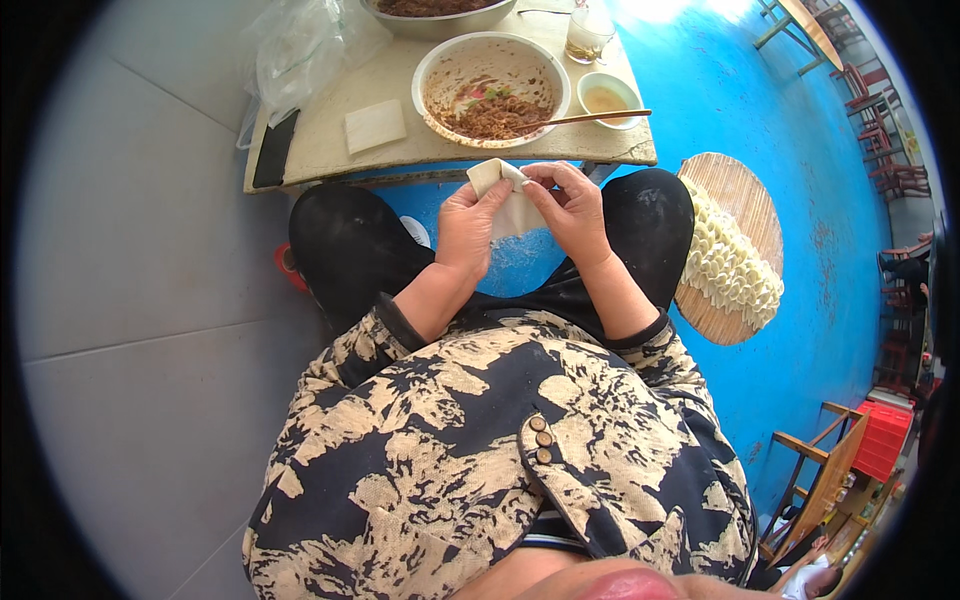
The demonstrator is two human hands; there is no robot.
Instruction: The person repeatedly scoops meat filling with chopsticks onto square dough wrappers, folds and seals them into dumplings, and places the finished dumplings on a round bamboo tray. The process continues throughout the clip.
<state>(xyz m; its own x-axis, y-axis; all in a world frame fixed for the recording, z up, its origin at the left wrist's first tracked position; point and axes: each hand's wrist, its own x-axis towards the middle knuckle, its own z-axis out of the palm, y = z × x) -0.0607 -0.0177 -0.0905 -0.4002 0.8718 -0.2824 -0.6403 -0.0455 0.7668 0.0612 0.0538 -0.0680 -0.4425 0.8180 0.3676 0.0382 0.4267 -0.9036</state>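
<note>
Between my knees, my left hand (469,225) and my right hand (570,206) both hold a thin dough wrapper (514,214), its top edge folded over. Whether filling lies in the fold cannot be told. Beyond them on the table, a white bowl (424,82) holds brown minced filling (491,116), with a wooden stick (600,117) across its rim. A square stack of wrappers (375,127) lies left of that bowl. To its right stands a small bowl of cloudy liquid (606,100). Many folded dumplings (727,259) sit in rows on a round slatted board (731,187) beside my right knee.
The table (322,154) has its near edge just beyond my hands. On it are plastic bags (300,56), a second bowl of filling (442,22) and a glass cup (587,37). A wall stands close on the left. Chairs, a red crate (883,439) and people are at the far right.
</note>
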